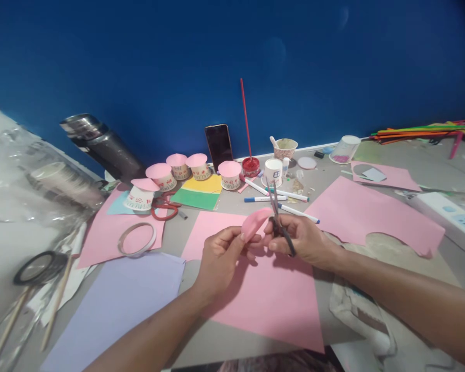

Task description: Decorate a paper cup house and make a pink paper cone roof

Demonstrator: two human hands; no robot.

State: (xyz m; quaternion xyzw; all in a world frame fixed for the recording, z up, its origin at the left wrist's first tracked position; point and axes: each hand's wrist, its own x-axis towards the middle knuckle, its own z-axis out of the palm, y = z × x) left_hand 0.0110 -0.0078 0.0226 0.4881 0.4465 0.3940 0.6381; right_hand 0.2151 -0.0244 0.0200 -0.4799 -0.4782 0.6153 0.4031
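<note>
My left hand (220, 256) pinches a small round piece of pink paper (254, 222) and holds it up over the table. My right hand (300, 238) grips a pair of scissors (276, 212), blades pointing up and away, right beside the paper's edge. Both hands hover above a large pink sheet (271, 294) lying on the grey table.
Several paper cups with pink lids (178, 168) stand at the back, near a phone (219, 144), a red paint pot with a stick (250, 165) and markers (265, 198). Red scissors (165, 206), tape rolls (137, 238), more pink sheets (372, 217), a lilac sheet (116, 305) and coloured straws (430, 132) lie around.
</note>
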